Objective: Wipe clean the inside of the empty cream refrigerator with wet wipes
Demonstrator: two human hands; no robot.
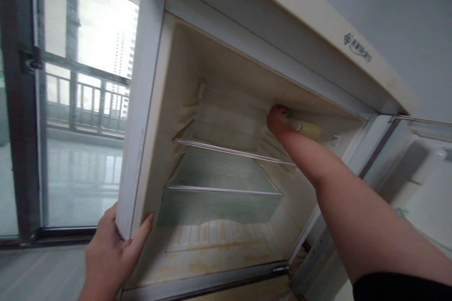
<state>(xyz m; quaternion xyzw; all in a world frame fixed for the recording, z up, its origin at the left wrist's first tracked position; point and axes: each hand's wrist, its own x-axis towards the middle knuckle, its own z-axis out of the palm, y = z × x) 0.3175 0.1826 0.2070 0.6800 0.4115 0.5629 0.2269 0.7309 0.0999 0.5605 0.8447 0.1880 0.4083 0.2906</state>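
My left hand (115, 249) is wrapped round the left side edge of an old white refrigerator (141, 103), its thumb on the inner rim. Deep in the top of the fridge compartment is my right hand (278, 117), up by the back wall and ceiling. Its fingers are curled, and what they hold, if anything, is hidden. Just right of that hand, partly behind the wrist, a yellowish housing (310, 129) is fixed to the upper inner wall. Below it are an upper glass shelf (229, 149) and a lower glass shelf (222, 171).
The fridge door (423, 174) stands wide at the right. Yellow-brown stains mark the compartment floor (212, 258). To the left is a sliding glass door (24, 103) with a balcony railing (92, 99) beyond. A grey wall (406, 9) rises behind the fridge.
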